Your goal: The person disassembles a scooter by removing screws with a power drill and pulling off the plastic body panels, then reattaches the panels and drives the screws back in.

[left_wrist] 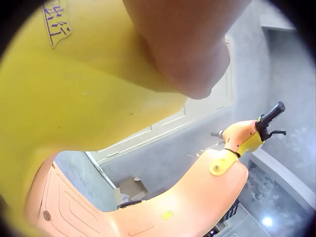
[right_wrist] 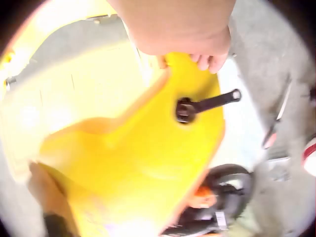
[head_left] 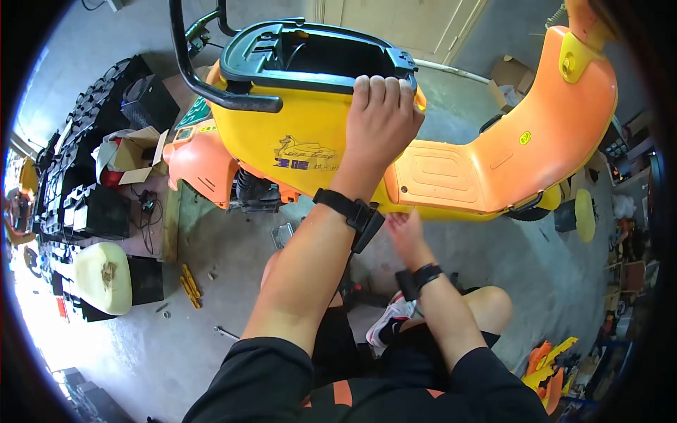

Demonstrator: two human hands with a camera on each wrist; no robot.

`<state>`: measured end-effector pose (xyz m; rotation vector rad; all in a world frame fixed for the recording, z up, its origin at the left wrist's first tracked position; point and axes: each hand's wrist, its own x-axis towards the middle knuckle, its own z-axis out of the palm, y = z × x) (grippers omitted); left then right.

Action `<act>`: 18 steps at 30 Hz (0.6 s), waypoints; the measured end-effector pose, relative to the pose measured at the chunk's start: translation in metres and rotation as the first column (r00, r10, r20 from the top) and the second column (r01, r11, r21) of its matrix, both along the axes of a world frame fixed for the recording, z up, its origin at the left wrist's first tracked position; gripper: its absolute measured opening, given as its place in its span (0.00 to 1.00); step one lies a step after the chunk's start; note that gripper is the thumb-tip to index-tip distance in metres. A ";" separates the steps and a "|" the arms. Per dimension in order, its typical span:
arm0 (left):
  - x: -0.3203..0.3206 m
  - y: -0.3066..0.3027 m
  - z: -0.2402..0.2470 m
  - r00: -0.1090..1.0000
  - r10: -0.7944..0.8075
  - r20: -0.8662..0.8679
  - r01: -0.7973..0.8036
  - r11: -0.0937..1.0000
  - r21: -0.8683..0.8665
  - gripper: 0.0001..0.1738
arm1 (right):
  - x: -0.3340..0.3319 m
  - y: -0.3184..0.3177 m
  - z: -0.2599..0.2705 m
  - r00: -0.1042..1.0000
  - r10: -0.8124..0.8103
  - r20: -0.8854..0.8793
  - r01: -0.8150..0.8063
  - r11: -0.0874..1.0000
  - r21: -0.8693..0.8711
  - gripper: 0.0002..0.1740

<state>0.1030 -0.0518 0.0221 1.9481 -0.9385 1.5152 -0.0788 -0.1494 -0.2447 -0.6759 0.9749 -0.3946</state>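
Note:
An orange-and-yellow scooter (head_left: 303, 127) stands sideways in front of me, its black-rimmed seat compartment (head_left: 331, 56) uncovered. My left hand (head_left: 381, 113) grips the front end of that rim, fingers hooked over the top; in the left wrist view this hand (left_wrist: 192, 64) hides its own fingertips. Lower down, my right hand (head_left: 409, 231) is at the bottom edge of the body beside the orange footboard (head_left: 441, 176). In the right wrist view, its fingers (right_wrist: 215, 63) curl round the end of the yellow side panel (right_wrist: 163, 138). A black crank arm (right_wrist: 217, 102) sticks out of that panel.
Rows of black batteries (head_left: 95, 204) and an open cardboard box (head_left: 141, 155) are at the left. On the floor lie yellow-handled pliers (head_left: 189, 285) and a metal wrench (head_left: 226, 332). A black rear rail (head_left: 233, 99) juts toward me. Orange and yellow parts (head_left: 550, 363) lie at lower right.

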 end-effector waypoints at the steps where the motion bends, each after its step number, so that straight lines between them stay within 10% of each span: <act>1: -0.002 0.001 0.001 1.000 0.006 -0.017 -0.006 1.000 0.002 0.09 | 0.015 -0.015 0.030 0.988 -0.154 -0.034 0.157 0.964 0.216 0.36; 18: -0.002 0.000 0.000 0.998 -0.005 -0.055 0.006 1.000 0.008 0.11 | 0.063 -0.046 0.106 0.970 0.006 -0.243 0.076 0.942 0.328 0.31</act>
